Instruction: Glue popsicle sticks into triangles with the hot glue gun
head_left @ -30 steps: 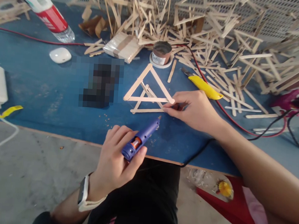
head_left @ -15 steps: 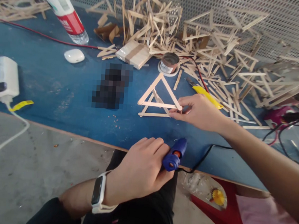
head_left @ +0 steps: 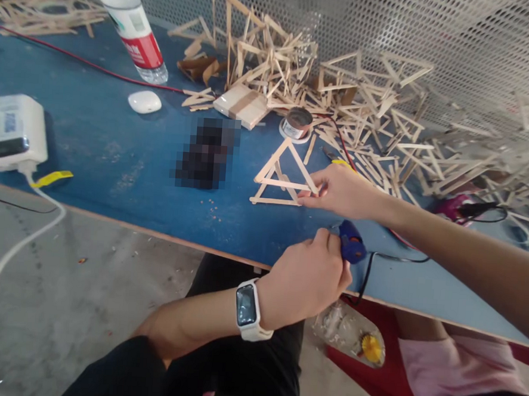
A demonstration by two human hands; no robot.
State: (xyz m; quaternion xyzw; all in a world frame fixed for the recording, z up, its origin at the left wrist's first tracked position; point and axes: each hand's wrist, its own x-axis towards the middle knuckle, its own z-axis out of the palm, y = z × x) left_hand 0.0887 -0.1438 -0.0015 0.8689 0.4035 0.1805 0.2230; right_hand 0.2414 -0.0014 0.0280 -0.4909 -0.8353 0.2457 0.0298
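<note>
Craft sticks joined into a triangular frame (head_left: pixel 280 183) stand just above the blue table, two triangles linked by short sticks. My right hand (head_left: pixel 348 191) pinches the frame's lower right corner between thumb and fingers. Below it, my left hand (head_left: pixel 307 272), with a white-strapped watch on the wrist, is closed round a blue glue gun (head_left: pixel 352 242). The handle is mostly hidden by the fingers. The gun's tip is a little below my right hand, apart from the frame. Behind my right hand a yellow utility knife (head_left: pixel 343 163) lies partly covered.
A heap of loose and joined craft sticks (head_left: pixel 277 61) fills the back along a perforated metal panel (head_left: pixel 382 26). Nearby are a stick bundle (head_left: pixel 242 104), a small round tub (head_left: pixel 297 123), a water bottle (head_left: pixel 143 47), a white case (head_left: pixel 145 101) and a power adapter (head_left: pixel 36 127). Someone's pink-clothed leg shows lower right.
My left hand has moved right and slightly up with the glue gun, nearer my right hand. The frame stays in my right hand, turned slightly. The whole view has shifted somewhat.
</note>
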